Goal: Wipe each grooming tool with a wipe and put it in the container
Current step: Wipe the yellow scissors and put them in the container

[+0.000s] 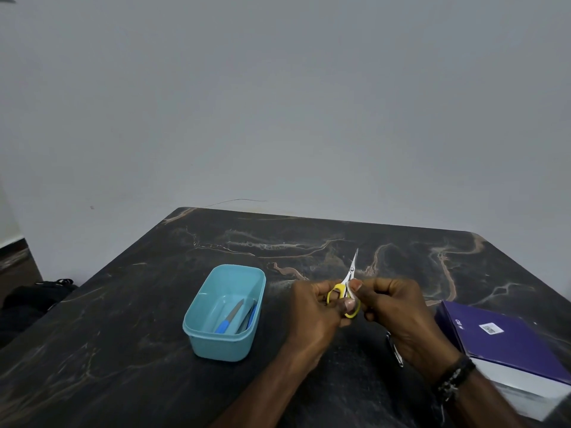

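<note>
Scissors (348, 284) with yellow loops are mid-wipe above one dark marble table (154, 350): the left hand (315, 307) clamps the loops while the right hand (392, 307) pinches a white wipe (350, 292) against the shank. One blue container (227, 344) sits at nine o'clock of them, holding one blue-handled file (230, 318) and what look like two more tools. Next, I judge, comes a short carry left and a drop in.

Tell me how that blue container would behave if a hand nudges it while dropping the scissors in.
The blue container looks like thin plastic holding only a few slim tools, so it is probably light and may slide on the smooth dark tabletop. Its low, wide shape should resist tipping.
</note>
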